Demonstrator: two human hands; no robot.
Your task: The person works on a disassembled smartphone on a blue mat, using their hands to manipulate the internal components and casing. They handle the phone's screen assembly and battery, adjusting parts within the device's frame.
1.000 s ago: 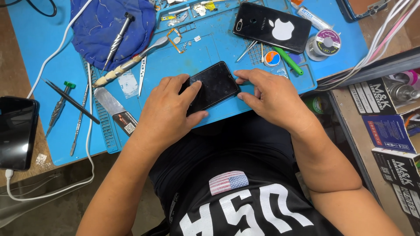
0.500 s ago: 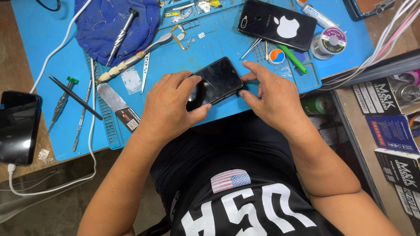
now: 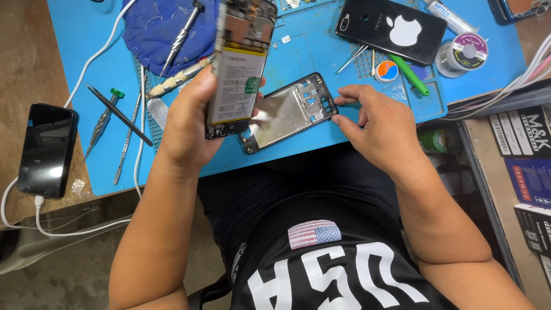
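Left hand (image 3: 189, 123): raised above the mat, fingers wrapped around the opened phone body (image 3: 241, 63); it is held upright and tilted, its battery and circuit side facing the camera.
Right hand (image 3: 381, 129): resting on the mat, fingers bent, fingertips (image 3: 338, 119) pinching the right end of the phone frame (image 3: 290, 112).
Phone frame: lies flat on the blue work mat (image 3: 338, 43), near its front edge, between the two hands; its bare metal inside faces up, and its left end is partly hidden behind the lifted phone body.
Black phone (image 3: 390, 31): back side up, at the far right of the mat, well apart from the hands.
Green-handled tool (image 3: 410, 74): just below that phone, beside a small round tin (image 3: 385, 71).
Solder spool (image 3: 468, 53): at the mat's right corner.
Blue cloth (image 3: 163, 28): far left of the mat, a screwdriver (image 3: 181, 37) lying on it.
Second dark phone (image 3: 47, 149): off the mat on the left, a white cable (image 3: 34, 221) plugged in.
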